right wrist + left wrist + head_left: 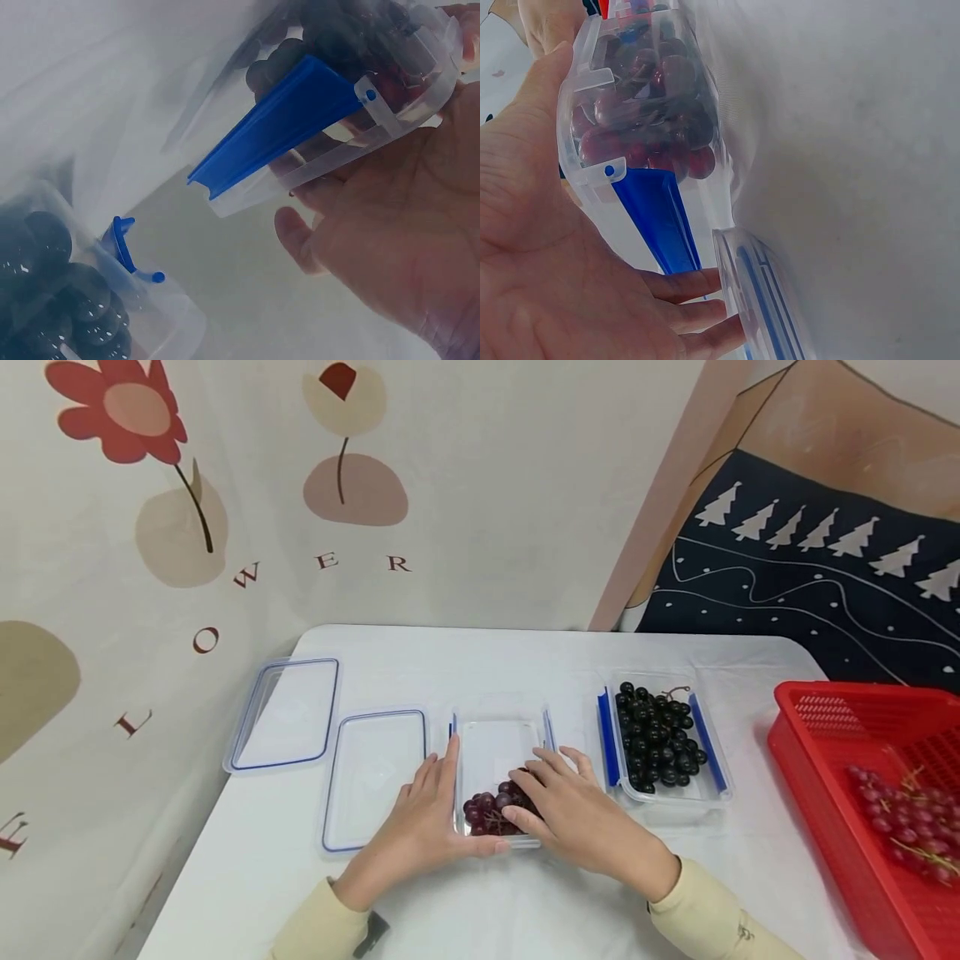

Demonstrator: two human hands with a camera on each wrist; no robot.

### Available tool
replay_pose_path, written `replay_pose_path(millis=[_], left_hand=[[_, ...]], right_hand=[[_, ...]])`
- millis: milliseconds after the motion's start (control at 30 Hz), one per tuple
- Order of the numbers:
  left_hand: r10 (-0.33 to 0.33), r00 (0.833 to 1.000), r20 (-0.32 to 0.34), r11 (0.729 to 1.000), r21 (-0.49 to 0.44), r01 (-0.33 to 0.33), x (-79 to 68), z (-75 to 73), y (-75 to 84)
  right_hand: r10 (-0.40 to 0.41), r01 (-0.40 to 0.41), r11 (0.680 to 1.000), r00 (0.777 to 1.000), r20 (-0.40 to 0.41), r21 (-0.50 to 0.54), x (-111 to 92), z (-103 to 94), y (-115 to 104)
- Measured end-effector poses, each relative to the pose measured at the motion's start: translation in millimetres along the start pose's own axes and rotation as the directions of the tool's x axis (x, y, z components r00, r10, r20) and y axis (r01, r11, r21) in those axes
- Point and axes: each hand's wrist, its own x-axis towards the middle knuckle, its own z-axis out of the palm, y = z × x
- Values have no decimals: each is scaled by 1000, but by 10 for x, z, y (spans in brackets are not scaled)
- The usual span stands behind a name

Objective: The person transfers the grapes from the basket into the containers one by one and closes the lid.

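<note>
In the head view, a clear plastic container [497,735] with blue side clips stands at the middle of the table. A bunch of dark red grapes [483,810] lies in its near end, partly hidden by my right hand [573,814]. That hand's fingers reach over the rim and rest on the grapes, the thumb lying across the bunch. My left hand [427,814] lies along the container's left side with fingers extended and thumb at the near edge. In the left wrist view, its fingertips [712,334] are right at a clear lid [761,300] with a blue seal.
Right of the hands stands a second container [708,789] holding black grapes [660,739]. A red basket [813,827] with red grapes [911,818] sits at far right. To the left lie a blue-edged lid [375,777] and another lid [288,714].
</note>
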Motion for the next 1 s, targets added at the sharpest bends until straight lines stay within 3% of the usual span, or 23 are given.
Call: replay_pose_path(millis=[200, 367, 467, 667, 800, 1000], left_hand=[[-1, 1000, 7, 1000, -8, 1, 19, 14, -7], [7, 1000, 7, 1000, -15, -7, 35, 5, -16], [21, 1000, 8, 1000, -22, -20, 57, -16, -26], [30, 999, 22, 999, -37, -29, 128, -10, -30], [33, 999, 26, 999, -32, -33, 160, 3, -17], [5, 1000, 21, 1000, 6, -5, 126, -49, -36]], right_hand=[[-18, 18, 1000, 999, -42, -4, -63, -58, 18], [97, -94, 993, 995, -38, 68, -215, -187, 39], [181, -178, 977, 983, -16, 118, -331, -248, 75], [277, -270, 951, 961, -23, 147, -552, -332, 193], [357, -348, 923, 934, -30, 162, -724, -404, 283], [418, -401, 898, 905, -74, 180, -970, -443, 404]])
